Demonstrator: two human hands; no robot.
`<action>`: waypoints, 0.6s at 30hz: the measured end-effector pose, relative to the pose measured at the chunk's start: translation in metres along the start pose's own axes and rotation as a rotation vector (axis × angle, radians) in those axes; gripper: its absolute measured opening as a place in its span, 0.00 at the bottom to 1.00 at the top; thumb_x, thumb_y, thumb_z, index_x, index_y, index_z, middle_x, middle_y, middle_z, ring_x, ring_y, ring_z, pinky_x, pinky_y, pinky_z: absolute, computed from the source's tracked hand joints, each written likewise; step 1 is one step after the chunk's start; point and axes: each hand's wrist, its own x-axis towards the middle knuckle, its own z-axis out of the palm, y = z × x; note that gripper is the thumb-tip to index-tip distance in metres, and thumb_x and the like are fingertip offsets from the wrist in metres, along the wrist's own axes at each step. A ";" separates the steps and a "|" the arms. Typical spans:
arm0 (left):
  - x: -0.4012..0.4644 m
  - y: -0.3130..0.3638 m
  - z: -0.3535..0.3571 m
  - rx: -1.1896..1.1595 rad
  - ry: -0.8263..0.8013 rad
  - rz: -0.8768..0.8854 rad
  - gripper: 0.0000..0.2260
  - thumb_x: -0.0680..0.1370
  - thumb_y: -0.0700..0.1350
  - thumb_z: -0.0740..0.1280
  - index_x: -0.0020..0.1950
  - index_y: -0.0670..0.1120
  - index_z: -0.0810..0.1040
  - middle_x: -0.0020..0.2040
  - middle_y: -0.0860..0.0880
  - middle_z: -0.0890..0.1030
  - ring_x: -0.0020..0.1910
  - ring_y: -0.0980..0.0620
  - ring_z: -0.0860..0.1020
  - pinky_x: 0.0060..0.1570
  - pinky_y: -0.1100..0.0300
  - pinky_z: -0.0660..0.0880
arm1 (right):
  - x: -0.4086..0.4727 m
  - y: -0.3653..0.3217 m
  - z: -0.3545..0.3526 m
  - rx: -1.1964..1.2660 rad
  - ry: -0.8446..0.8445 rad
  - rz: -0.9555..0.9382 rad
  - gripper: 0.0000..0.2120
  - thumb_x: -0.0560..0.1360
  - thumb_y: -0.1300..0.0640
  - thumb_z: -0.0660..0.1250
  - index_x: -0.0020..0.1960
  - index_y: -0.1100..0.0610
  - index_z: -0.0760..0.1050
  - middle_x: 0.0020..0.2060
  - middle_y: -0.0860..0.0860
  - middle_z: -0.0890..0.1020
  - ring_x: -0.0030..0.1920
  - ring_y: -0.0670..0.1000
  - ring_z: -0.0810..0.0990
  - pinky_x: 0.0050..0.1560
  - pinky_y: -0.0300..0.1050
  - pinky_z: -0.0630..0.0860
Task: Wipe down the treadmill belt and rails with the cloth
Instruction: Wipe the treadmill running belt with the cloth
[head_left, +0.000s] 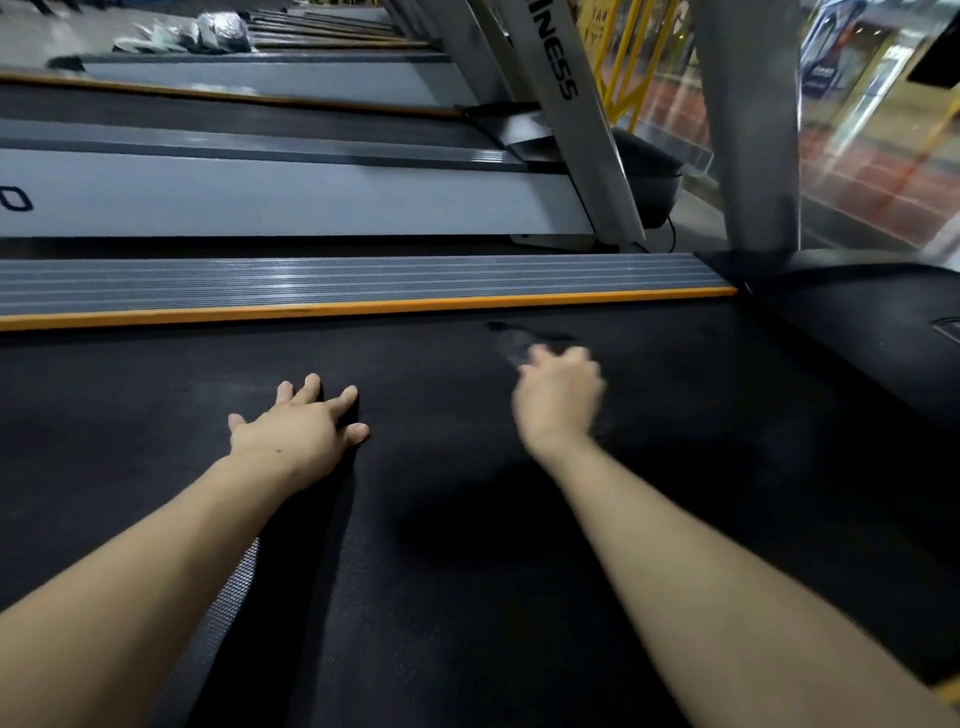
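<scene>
1. The right hand (558, 395) is motion-blurred; its grip cannot be made out.
2. Just beyond its fingertips (535, 358) a dark cloth (524, 338) smears into the black belt (467, 519), its outline unclear.
3. Both forearms run off the bottom edge.

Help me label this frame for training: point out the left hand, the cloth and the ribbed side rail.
left hand (298, 428): head view, on its back, fingers spread flat on the belt.
cloth (511, 340): head view, on the dark blurred fabric beyond the right hand.
ribbed side rail (311, 283): head view, on its grey grooved top.
</scene>
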 end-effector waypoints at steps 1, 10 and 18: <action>0.001 -0.001 0.001 -0.004 0.002 0.000 0.26 0.82 0.66 0.54 0.79 0.67 0.53 0.83 0.53 0.47 0.82 0.47 0.43 0.72 0.27 0.51 | -0.017 -0.030 0.002 0.038 -0.029 -0.093 0.10 0.75 0.47 0.66 0.52 0.49 0.80 0.47 0.55 0.76 0.47 0.60 0.76 0.45 0.50 0.72; 0.001 -0.004 0.003 -0.019 0.013 -0.014 0.26 0.81 0.67 0.54 0.79 0.68 0.53 0.83 0.54 0.47 0.82 0.48 0.43 0.73 0.28 0.50 | 0.031 0.036 0.001 0.004 -0.120 -0.314 0.14 0.76 0.49 0.66 0.61 0.46 0.78 0.50 0.56 0.75 0.49 0.62 0.77 0.48 0.52 0.77; 0.004 -0.005 0.005 0.020 0.013 0.004 0.26 0.82 0.67 0.51 0.79 0.68 0.52 0.83 0.53 0.47 0.82 0.47 0.42 0.71 0.25 0.51 | 0.013 0.029 0.001 -0.075 -0.031 0.067 0.11 0.76 0.48 0.64 0.55 0.49 0.79 0.51 0.56 0.74 0.50 0.60 0.74 0.50 0.52 0.72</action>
